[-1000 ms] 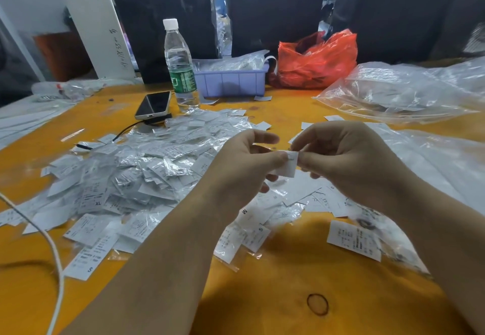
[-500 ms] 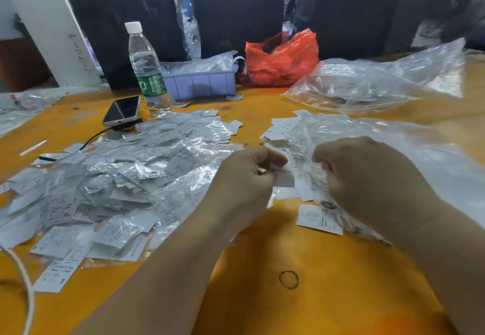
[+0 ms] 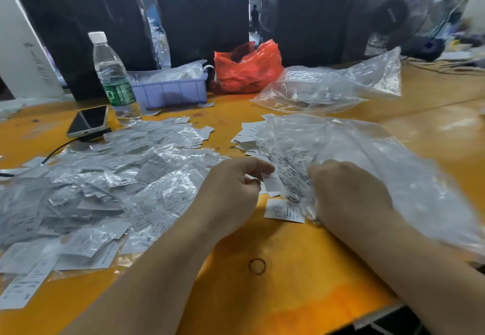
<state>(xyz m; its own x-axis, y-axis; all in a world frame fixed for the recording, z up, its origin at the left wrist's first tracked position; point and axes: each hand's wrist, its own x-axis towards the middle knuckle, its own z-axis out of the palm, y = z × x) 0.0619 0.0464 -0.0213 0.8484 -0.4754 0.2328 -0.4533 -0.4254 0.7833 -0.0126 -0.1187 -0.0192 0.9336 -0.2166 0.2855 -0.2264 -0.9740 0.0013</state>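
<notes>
Pinching a small white paper tag between thumb and forefinger, the left hand sits low over the orange surface. Just right of those fingers, the right hand curls its fingers into the crumpled near edge of a large clear plastic bag; its fingertips are hidden. A heap of white tags in clear sleeves spreads left of the left fingers. Below both sets of fingers lie a loose printed white tag and a thin brown rubber ring.
</notes>
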